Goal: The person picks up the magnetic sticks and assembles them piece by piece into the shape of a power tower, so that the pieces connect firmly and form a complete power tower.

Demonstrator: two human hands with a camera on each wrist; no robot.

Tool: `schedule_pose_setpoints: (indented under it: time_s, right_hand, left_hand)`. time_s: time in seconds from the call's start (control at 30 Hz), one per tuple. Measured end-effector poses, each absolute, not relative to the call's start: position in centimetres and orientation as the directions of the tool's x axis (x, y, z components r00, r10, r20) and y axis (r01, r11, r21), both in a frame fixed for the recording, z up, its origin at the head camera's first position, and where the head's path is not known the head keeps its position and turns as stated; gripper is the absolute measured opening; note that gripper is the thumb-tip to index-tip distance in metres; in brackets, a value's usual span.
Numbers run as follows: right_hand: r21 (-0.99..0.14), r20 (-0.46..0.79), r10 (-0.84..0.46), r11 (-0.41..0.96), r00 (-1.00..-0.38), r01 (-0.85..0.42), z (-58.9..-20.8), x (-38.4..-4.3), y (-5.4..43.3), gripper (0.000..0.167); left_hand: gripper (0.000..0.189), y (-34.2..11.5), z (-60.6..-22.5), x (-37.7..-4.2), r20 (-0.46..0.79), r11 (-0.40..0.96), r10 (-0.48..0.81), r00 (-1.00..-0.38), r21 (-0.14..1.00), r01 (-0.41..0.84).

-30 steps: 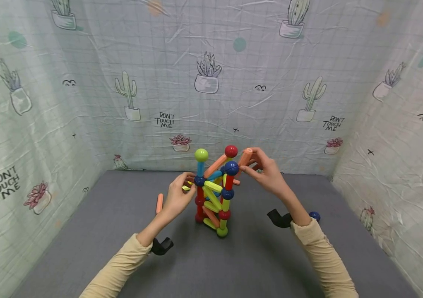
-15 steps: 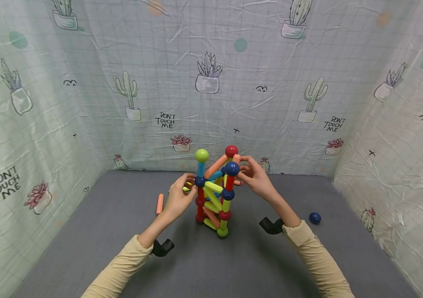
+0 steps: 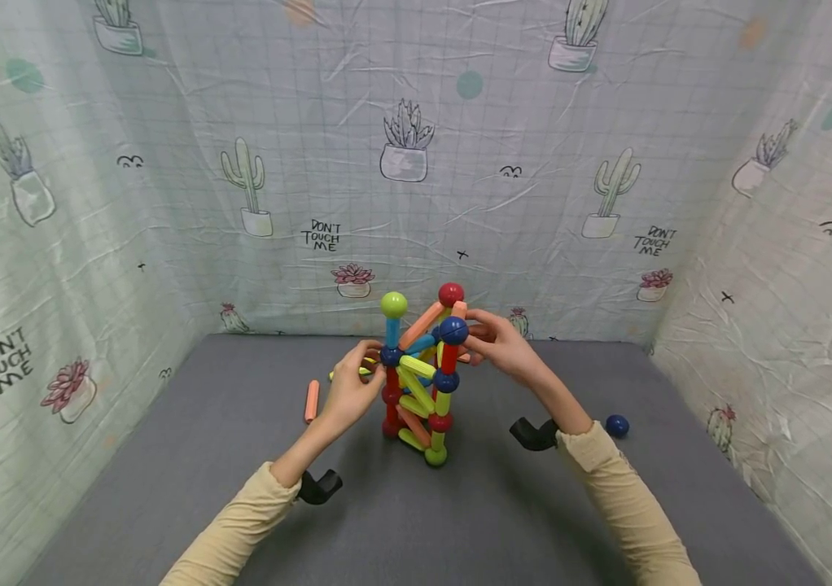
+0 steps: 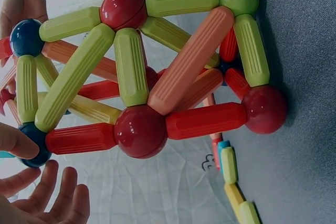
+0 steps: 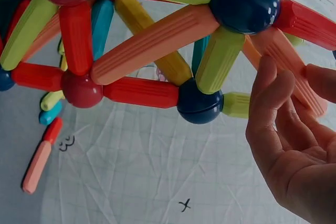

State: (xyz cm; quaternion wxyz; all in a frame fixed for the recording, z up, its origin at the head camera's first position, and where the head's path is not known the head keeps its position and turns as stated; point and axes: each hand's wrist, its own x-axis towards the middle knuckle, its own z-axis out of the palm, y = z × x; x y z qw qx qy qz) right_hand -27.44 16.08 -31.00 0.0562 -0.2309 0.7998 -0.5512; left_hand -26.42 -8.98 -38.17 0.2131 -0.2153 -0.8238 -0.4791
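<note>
A tower of coloured rods and balls (image 3: 414, 405) stands upright on the grey table in the head view. My left hand (image 3: 354, 384) pinches a dark blue ball (image 4: 34, 149) on its left side, below a blue rod topped by a green ball (image 3: 394, 305). On the other side, my right hand (image 3: 505, 348) holds an orange rod (image 5: 294, 72) between thumb and fingers. That rod's upper end meets the dark blue ball (image 5: 245, 2) in the right wrist view. A red ball (image 3: 451, 295) tops the back of the tower.
One loose orange rod (image 3: 312, 401) lies left of the tower, and a loose blue ball (image 3: 617, 426) is at the right. Behind the tower lie several more rods (image 5: 43, 156). A printed cloth (image 3: 403, 220) encloses the table's back and sides.
My right hand has moved left with the orange rod, from beside the tower to its upper part behind the front blue ball. The left hand has stayed on its ball.
</note>
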Motion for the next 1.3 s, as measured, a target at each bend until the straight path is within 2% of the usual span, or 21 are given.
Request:
schedule_pose_setpoints:
  time_s: [0.3, 0.7, 0.97, 1.3]
  right_hand:
    - [-0.930, 0.074, -0.484, 0.284, -0.872, -0.236, -31.1, -28.6, 16.3, 0.047]
    - [-0.921, 0.045, -0.550, 0.301, -0.834, -0.249, -30.3, -29.3, 16.6, 0.049]
    - [-0.923, 0.026, -0.587, 0.296, -0.809, -0.244, -30.0, -29.3, 16.3, 0.059]
    - [-0.943, -0.019, -0.601, 0.277, -0.799, -0.186, -30.2, -29.8, 16.2, 0.059]
  left_hand:
    - [0.026, -9.1, -38.2, -26.4, 0.538, 0.435, 0.159, -0.828, 0.715, 0.548]
    - [0.027, -9.2, -38.1, -26.3, 0.530, 0.427, 0.162, -0.832, 0.723, 0.543]
    - [0.027, -9.2, -38.2, -26.4, 0.527, 0.429, 0.168, -0.833, 0.722, 0.543]
    - [0.027, -9.2, -38.1, -26.4, 0.517, 0.435, 0.172, -0.838, 0.724, 0.536]
